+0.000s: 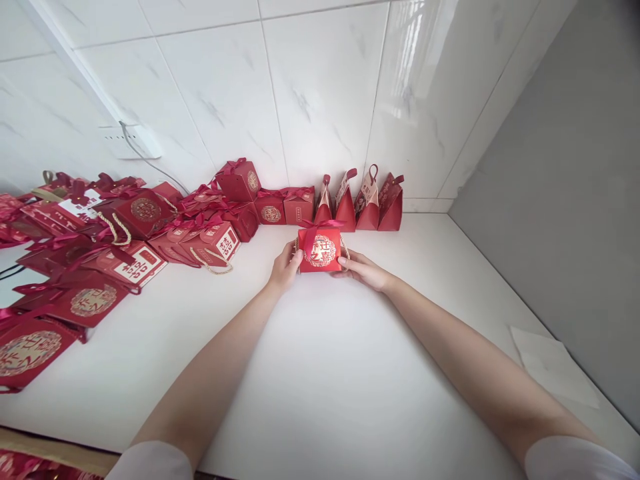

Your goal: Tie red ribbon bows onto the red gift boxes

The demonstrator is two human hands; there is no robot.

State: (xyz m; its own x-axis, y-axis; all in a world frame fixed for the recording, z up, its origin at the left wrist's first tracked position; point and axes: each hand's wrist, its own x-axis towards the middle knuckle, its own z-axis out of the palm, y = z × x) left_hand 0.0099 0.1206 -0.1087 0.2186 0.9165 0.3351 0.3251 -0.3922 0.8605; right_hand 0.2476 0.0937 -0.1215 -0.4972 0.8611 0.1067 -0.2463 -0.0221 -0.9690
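Note:
A bright red gift box [320,257] with a round gold emblem, a dark red ribbon bow on top and rope handles is held between my two hands. My left hand [287,265] grips its left side, thumb on the front edge. On the right side, my right hand [363,269] has its thumb against the front and its fingers around the side and underneath. Just behind the box stands a row of tapered red gift boxes [368,217] with loop tops. Square red boxes [299,208] continue that row to the left.
Many red gift boxes [145,212] with bows and rope handles are heaped along the left of the white table [350,387]. A tiled wall [320,87] with a socket [131,141] and cable rises behind. White paper [554,367] lies by the grey panel [565,200] at right.

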